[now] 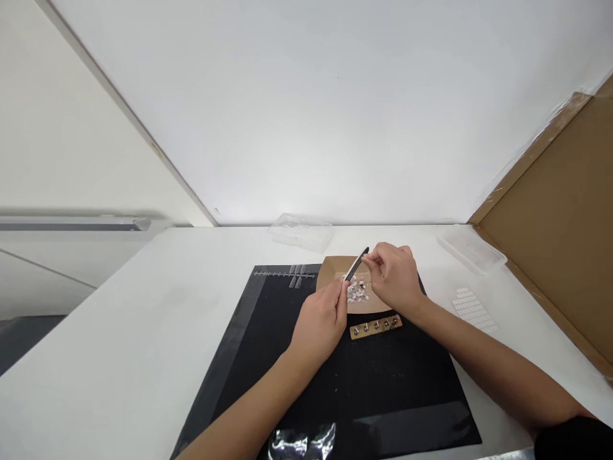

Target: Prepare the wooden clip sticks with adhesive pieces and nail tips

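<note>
My left hand (pixel 322 319) grips a slim black nail file (pixel 355 266) with a pale edge, tilted up to the right. Close to its upper end, my right hand (pixel 395 275) is closed in a pinch; whatever sits between those fingertips is too small to make out. Beneath both hands lies a brown paper tray (pixel 330 269) holding a heap of small white and clear bits (pixel 357 291). Just in front of the tray is a wooden strip (pixel 376 327) with several small metal holders on it.
A black mat (pixel 268 326) with clear nail tips (pixel 297 276) at its top left covers the white table (pixel 143 319). A sheet of white tabs (pixel 474 310) and a clear plastic box (pixel 472 249) lie right, another clear case (pixel 301 233) behind. Cardboard (pixel 560 223) stands at right.
</note>
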Action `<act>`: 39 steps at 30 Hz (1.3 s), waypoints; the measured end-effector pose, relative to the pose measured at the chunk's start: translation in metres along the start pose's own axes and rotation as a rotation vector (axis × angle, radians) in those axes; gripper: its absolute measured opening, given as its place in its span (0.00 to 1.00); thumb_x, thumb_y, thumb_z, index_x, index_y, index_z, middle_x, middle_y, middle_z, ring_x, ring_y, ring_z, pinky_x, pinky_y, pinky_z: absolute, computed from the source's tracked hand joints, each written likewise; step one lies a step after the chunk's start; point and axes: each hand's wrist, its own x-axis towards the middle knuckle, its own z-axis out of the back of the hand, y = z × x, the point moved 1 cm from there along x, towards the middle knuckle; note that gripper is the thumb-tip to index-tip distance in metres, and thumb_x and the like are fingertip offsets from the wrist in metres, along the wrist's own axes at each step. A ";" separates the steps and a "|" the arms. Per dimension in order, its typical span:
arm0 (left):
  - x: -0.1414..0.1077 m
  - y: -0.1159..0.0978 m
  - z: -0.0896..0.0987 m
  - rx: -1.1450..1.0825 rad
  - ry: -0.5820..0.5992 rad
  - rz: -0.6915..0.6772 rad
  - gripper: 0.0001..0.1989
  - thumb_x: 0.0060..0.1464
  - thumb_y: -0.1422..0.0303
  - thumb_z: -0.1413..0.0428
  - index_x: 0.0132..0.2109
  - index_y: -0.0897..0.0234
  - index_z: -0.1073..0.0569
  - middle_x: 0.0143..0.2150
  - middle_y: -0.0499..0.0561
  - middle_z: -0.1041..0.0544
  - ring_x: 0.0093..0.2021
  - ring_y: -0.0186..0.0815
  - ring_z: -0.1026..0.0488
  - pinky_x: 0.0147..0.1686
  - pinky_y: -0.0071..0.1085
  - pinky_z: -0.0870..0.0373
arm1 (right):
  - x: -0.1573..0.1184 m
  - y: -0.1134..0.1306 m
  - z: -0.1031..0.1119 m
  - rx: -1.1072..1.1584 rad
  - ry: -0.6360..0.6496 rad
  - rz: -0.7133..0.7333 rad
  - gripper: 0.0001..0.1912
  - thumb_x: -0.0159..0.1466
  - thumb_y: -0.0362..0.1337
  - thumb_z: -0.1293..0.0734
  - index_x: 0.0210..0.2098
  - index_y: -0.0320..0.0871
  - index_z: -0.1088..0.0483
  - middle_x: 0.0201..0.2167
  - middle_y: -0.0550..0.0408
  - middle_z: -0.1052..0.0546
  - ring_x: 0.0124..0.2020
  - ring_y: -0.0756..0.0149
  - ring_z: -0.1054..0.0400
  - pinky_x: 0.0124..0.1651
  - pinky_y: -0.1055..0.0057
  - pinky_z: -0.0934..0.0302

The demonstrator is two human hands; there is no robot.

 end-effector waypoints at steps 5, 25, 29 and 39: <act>-0.001 0.001 -0.001 0.026 -0.020 -0.020 0.16 0.74 0.69 0.54 0.35 0.63 0.29 0.29 0.49 0.23 0.27 0.36 0.26 0.30 0.31 0.38 | -0.001 0.005 0.002 0.071 0.121 0.029 0.11 0.71 0.32 0.35 0.30 0.45 0.36 0.29 0.59 0.22 0.31 0.65 0.30 0.43 0.64 0.49; -0.001 0.000 0.001 0.112 -0.063 -0.082 0.16 0.75 0.68 0.54 0.36 0.63 0.30 0.27 0.48 0.26 0.26 0.35 0.26 0.28 0.31 0.37 | -0.004 0.011 0.002 0.119 0.086 0.113 0.13 0.72 0.33 0.35 0.29 0.44 0.36 0.28 0.60 0.23 0.31 0.67 0.31 0.43 0.64 0.50; 0.001 -0.001 0.002 0.118 -0.076 -0.084 0.16 0.75 0.69 0.54 0.36 0.62 0.31 0.27 0.47 0.27 0.24 0.34 0.28 0.27 0.31 0.38 | -0.005 0.015 0.000 0.062 -0.032 0.051 0.15 0.73 0.34 0.36 0.29 0.45 0.38 0.26 0.60 0.25 0.28 0.67 0.33 0.42 0.63 0.50; 0.000 0.001 -0.001 0.128 -0.070 -0.081 0.17 0.75 0.69 0.55 0.35 0.63 0.31 0.26 0.47 0.28 0.24 0.35 0.28 0.26 0.31 0.38 | -0.003 0.011 -0.002 0.050 0.072 0.086 0.14 0.72 0.34 0.36 0.29 0.44 0.37 0.27 0.59 0.23 0.29 0.66 0.32 0.42 0.64 0.50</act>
